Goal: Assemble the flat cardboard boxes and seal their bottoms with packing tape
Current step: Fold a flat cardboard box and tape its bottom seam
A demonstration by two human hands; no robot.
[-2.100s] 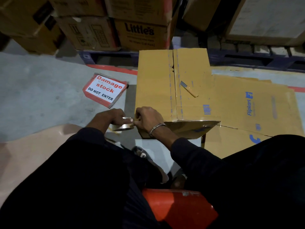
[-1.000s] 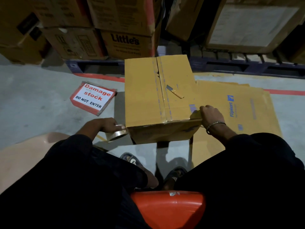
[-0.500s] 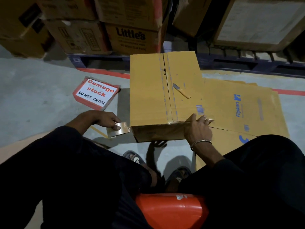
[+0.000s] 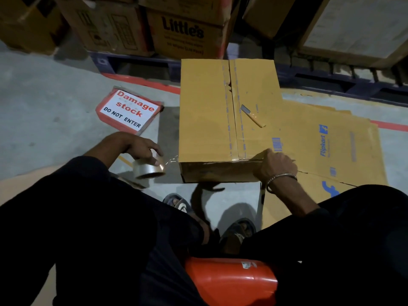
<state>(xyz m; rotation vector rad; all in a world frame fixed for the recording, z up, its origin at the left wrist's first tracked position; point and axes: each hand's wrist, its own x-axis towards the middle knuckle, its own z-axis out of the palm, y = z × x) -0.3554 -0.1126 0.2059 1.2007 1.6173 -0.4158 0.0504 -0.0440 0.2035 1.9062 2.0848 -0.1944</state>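
The floor [image 4: 44, 102] is bare grey concrete, dimly lit, with shadows pooling at six o'clock. A red painted line [image 4: 141, 81] runs across it from ten o'clock toward three o'clock. Beyond that line, at twelve o'clock, dark blue pallets [image 4: 132, 65] carry stacked brown cartons [image 4: 106, 27]; one carton [image 4: 183, 32] reads "Little's" in black. At two o'clock a large carton [image 4: 357, 25] shows a pale panel on its face. At ten o'clock a red-bordered sign [image 4: 129, 111] lies flat on the concrete, reading "Damage stock DO NOT ENTER". At six o'clock sits a glossy orange plastic stool [image 4: 229, 281]. At eight o'clock a pale beige sheet [image 4: 19, 188] covers the floor.
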